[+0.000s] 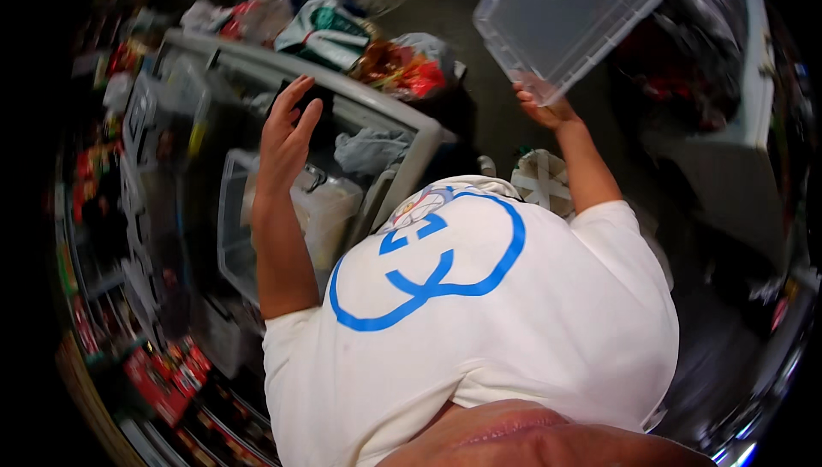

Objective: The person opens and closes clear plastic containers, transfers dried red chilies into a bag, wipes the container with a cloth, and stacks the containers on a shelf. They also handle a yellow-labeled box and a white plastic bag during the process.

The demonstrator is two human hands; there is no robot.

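Observation:
My right hand (545, 110) grips the near edge of a clear plastic bin lid (565, 17), held up at the top right and tilted. My left hand (287, 129) is raised with its fingers spread and holds nothing. It hovers over a clear plastic storage bin (233, 236) that stands inside a large grey-rimmed container (402, 116). A white plastic bag (330, 210) and a grey cloth (370, 148) lie in that container below the hand. My white shirt with a blue outline print fills the lower middle.
Bags and colourful packages (402, 69) are piled beyond the container at the top. Shelves with red and mixed packaged goods (158, 377) curve along the left edge. A white cabinet (753, 90) stands at the right. A woven white object (544, 180) sits on the floor by my right arm.

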